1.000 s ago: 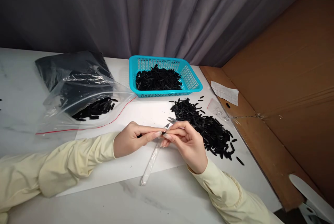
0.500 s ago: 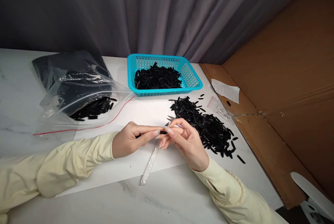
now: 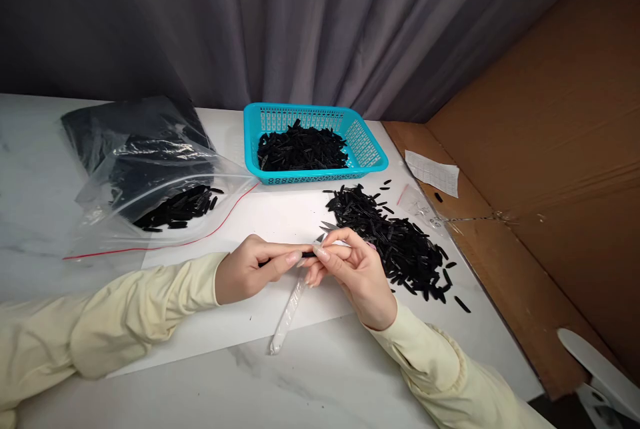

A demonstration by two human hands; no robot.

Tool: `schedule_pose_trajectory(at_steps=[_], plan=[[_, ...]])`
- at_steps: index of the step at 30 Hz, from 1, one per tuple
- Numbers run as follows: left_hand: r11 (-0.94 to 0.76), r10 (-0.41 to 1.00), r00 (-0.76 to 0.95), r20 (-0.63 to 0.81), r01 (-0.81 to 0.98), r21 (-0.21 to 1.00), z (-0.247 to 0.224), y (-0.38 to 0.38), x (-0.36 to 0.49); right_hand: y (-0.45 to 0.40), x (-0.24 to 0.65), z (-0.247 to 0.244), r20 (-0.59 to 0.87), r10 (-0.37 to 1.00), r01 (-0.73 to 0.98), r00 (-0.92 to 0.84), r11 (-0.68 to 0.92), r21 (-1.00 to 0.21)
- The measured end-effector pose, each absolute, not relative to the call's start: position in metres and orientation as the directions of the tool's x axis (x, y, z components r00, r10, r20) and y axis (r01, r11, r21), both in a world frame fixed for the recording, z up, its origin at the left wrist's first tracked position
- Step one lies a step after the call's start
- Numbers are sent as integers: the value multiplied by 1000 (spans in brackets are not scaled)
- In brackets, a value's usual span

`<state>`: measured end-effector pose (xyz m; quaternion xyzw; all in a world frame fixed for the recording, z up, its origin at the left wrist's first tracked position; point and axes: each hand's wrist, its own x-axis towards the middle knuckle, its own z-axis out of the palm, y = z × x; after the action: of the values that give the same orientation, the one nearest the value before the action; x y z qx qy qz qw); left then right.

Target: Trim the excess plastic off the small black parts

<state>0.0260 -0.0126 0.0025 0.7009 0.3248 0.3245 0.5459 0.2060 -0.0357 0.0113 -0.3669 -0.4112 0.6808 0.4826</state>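
Two hands share one thin black strip [image 3: 309, 255] in the head view. Left hand [image 3: 246, 273]: thumb and forefinger pinch the strip along its length. Right hand [image 3: 361, 277]: thumb and bent fingers pinch its other end; the exact contact is covered by the fingers. The strip lies level between the two sets of fingertips, above a white sheet [image 3: 220, 312].

Handling: the strip appears very light and narrow, probably bendable, with a matte surface unlikely to slip. Grip it near both ends with the fingertip pads; hard pressure could crease it.

Surroundings: a white-wrapped tool [image 3: 287, 319] slants below the hands. Pointed metal blades [image 3: 329, 226] show just beyond the right fingers; whether that hand supports them cannot be told. A loose black pile [image 3: 400, 242] lies just right of the right hand. A blue basket [image 3: 320, 177] stands beyond both hands; a clear zip bag [image 3: 107, 215] lies beyond the left.
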Motion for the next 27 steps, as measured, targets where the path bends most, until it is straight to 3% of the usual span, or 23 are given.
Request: schedule_pose_trajectory(at_steps=[13, 24, 27], plan=[[-253, 838, 532, 120, 184, 950, 6, -14, 26, -36, 207, 12, -127, 940, -367, -317, -245, -897], [-461, 772, 562, 296, 174, 870, -1, -12, 25, -33, 208, 15, -204, 917, -374, -344, -333, -866], [-454, 775, 565, 281, 190, 870, 0, -13, 26, -33, 207, 15, -232, 913, -371, -335, -354, -859]])
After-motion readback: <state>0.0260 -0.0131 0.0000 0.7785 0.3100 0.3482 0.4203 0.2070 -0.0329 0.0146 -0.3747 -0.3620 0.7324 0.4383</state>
